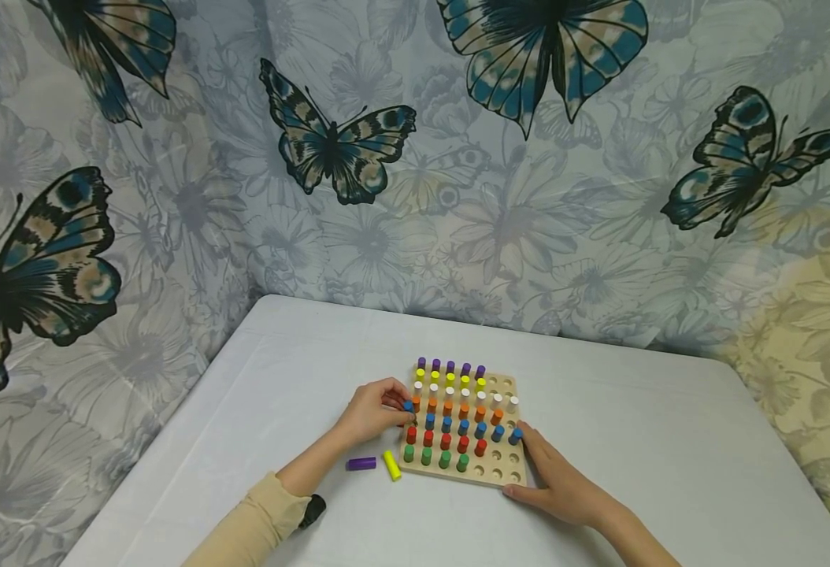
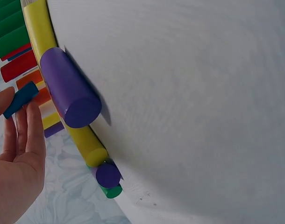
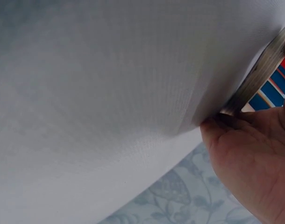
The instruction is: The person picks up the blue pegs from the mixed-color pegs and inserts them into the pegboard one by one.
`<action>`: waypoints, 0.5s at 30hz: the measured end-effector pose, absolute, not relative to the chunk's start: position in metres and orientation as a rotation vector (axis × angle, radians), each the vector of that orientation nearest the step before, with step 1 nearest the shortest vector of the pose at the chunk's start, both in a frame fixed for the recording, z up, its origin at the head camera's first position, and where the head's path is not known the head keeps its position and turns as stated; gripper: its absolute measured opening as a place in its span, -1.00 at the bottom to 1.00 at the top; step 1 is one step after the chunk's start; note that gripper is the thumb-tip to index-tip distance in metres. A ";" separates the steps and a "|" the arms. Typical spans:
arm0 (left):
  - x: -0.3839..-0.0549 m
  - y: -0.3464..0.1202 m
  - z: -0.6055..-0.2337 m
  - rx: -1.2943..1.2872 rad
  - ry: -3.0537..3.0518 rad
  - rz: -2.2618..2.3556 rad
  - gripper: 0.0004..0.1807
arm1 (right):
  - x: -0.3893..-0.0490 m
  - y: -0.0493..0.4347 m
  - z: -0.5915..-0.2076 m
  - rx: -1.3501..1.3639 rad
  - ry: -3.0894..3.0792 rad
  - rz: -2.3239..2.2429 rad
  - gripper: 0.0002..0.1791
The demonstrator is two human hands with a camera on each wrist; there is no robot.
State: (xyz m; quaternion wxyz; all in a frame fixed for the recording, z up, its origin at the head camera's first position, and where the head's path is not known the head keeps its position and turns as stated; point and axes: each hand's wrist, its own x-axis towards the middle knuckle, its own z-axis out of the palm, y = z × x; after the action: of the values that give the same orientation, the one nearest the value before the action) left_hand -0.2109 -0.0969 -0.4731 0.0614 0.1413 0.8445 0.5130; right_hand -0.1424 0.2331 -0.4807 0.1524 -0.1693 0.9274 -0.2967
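My left hand (image 1: pixel 376 411) pinches a blue peg (image 2: pixel 22 99) between thumb and fingertips. It holds the peg over the left edge of a wooden pegboard (image 1: pixel 496 455), at the left end of the blue row. Upright pegs stand there in rows of purple, yellow, white, orange, blue, red and green. On the opposite side my right hand (image 1: pixel 557 480) rests against the board, fingers extended along its right edge and thumb by the front right corner. In the right wrist view, fingertips touch the end of the board's wooden side (image 3: pixel 259 74).
A loose purple peg (image 1: pixel 361 464) and a yellow peg (image 1: pixel 391 465) lie left of the board. More loose pegs, including another yellow peg (image 2: pixel 89 144) and a green peg (image 2: pixel 113 192), show in the left wrist view. A butterfly-print cloth (image 1: pixel 401 236) hangs behind the white table (image 1: pixel 642 425).
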 end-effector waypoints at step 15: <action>-0.207 -0.097 -0.475 0.535 2.563 1.471 -0.80 | -0.141 0.233 -0.481 -0.475 2.668 -0.848 0.19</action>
State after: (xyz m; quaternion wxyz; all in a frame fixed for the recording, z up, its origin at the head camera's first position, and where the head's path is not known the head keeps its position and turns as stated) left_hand -0.2067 -0.0967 -0.4754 0.0692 0.1777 0.8514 0.4885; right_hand -0.1413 0.2326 -0.4807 0.1503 -0.1652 0.9289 -0.2952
